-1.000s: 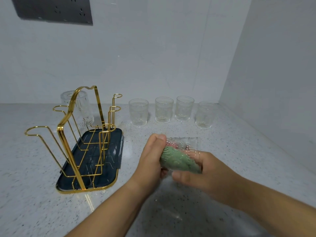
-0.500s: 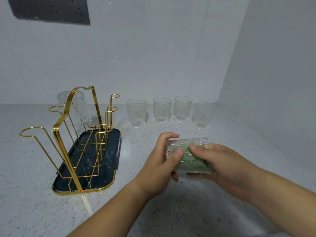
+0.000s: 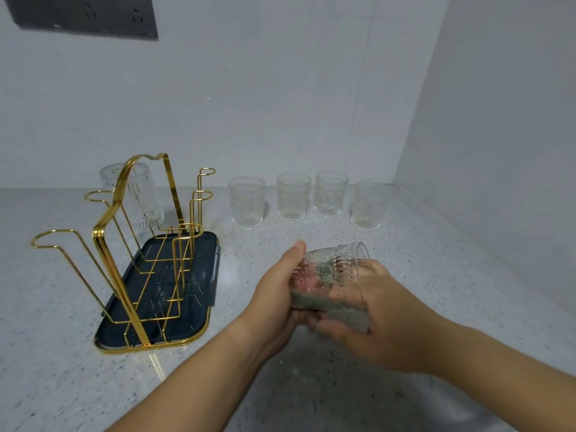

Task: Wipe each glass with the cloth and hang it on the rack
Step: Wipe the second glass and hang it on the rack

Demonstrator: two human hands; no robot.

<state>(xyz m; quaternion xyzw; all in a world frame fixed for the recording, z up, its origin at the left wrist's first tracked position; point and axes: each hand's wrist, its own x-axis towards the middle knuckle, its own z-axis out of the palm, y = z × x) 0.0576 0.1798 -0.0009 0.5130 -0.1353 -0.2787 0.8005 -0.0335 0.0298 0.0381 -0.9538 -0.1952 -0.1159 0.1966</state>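
A ribbed clear glass (image 3: 338, 265) lies on its side above the counter, between both hands, its mouth pointing up and to the right. My left hand (image 3: 276, 296) grips the glass's left end, thumb on top. My right hand (image 3: 391, 322) holds a green cloth (image 3: 335, 308) against the underside of the glass, with some fingers showing through the glass wall. The gold wire rack (image 3: 124, 241) stands to the left, and one glass (image 3: 137, 198) hangs upside down on a back peg. Several more glasses (image 3: 247, 202) stand upright in a row by the back wall.
The rack sits in a dark blue tray with a gold rim (image 3: 184, 332) on the speckled counter (image 3: 436, 275). White walls close off the back and the right side. A dark socket panel (image 3: 84, 17) hangs at the upper left.
The glass has turned in my hands and its mouth now tilts up to the right. The cloth has slid from the glass's side to beneath it.
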